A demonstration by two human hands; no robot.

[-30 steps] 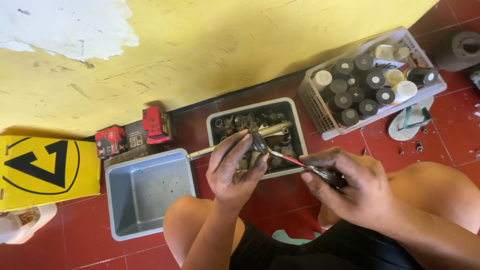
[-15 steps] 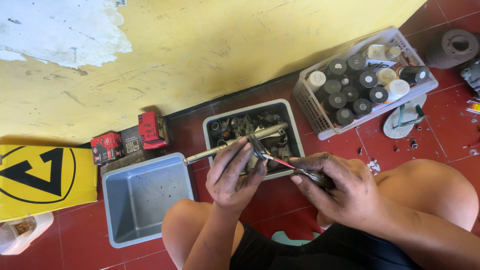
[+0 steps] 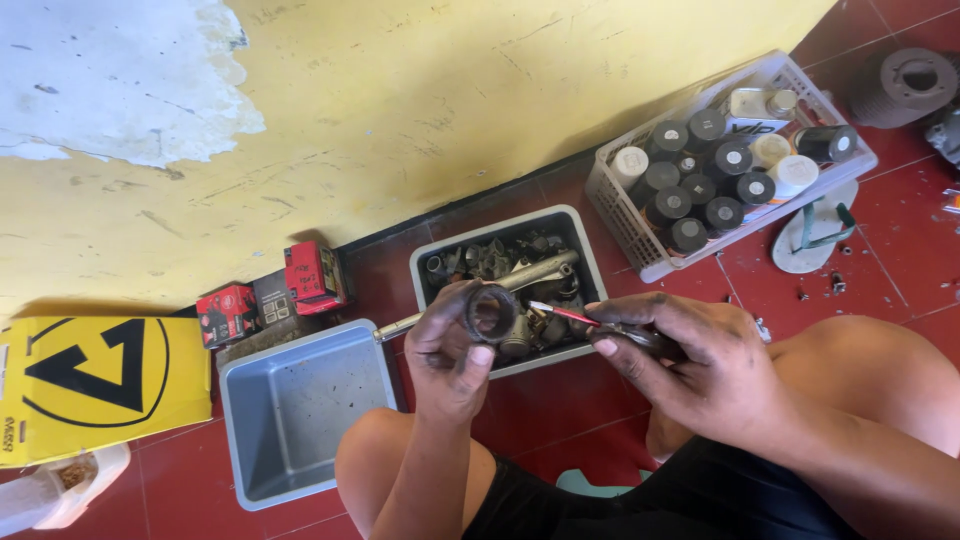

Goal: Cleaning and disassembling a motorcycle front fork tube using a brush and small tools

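While the person sits on the red floor (image 3: 560, 420) facing a yellow wall (image 3: 420, 110), things run left to right like this: a yellow box (image 3: 95, 385) with a black arrow mark, small red boxes (image 3: 270, 290), an empty grey tub (image 3: 300, 420), then a second tub (image 3: 580, 240) full of greasy metal parts, and a white basket (image 3: 625, 215) of capped cans. A sandal (image 3: 815, 235) lies just beside the basket.

The left hand (image 3: 450, 355) is closed around a dark ring-shaped part (image 3: 492, 312), held up above the parts tub with its bore turned toward the camera. The right hand (image 3: 700, 365) pinches a thin red-shafted tool (image 3: 575, 316), its tip just beside the ring's rim; whether it touches I cannot tell.

To do this well, I judge the ring should be kept steady and square to the eye, the tool guided lightly along the inner edge, and both kept over the tub so anything loosened drops there rather than on the floor
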